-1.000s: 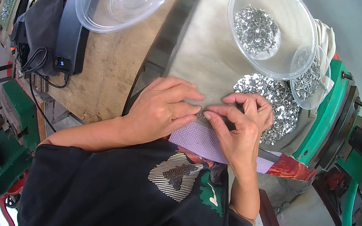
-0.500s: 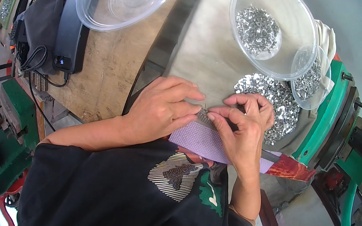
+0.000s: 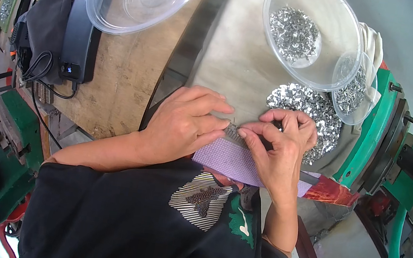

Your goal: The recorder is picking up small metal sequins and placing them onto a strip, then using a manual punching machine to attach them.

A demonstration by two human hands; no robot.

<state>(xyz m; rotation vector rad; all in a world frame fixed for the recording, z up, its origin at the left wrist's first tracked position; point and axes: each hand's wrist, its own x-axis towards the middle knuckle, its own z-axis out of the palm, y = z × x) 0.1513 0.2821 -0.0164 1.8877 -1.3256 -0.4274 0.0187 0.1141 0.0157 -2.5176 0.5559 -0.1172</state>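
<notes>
A small grey metal piece with comb-like ridges [image 3: 233, 132] lies between my hands, over the front edge of the cloth-covered surface. My left hand [image 3: 183, 123] comes in from the left, its fingertips closed at the left end of that piece. From the right, my right hand [image 3: 284, 143] pinches thumb and forefinger together at the other end; whether a tiny part is in the pinch cannot be made out. A pile of shiny metal bits [image 3: 304, 101] lies just beyond my right hand. Below the fingers is a lilac woven cloth [image 3: 228, 160].
A clear tub [image 3: 306, 72] and a smaller clear cup [image 3: 347, 115] hold metal bits at the far right. On the wooden board [image 3: 122, 84] at left stand another clear tub [image 3: 125, 29] and a black device [image 3: 80, 40] with a cable. Green machinery [image 3: 373, 122] flanks the right.
My right hand has shifted slightly to the right, and a little more of the ridged piece shows. My left hand stays almost where it was.
</notes>
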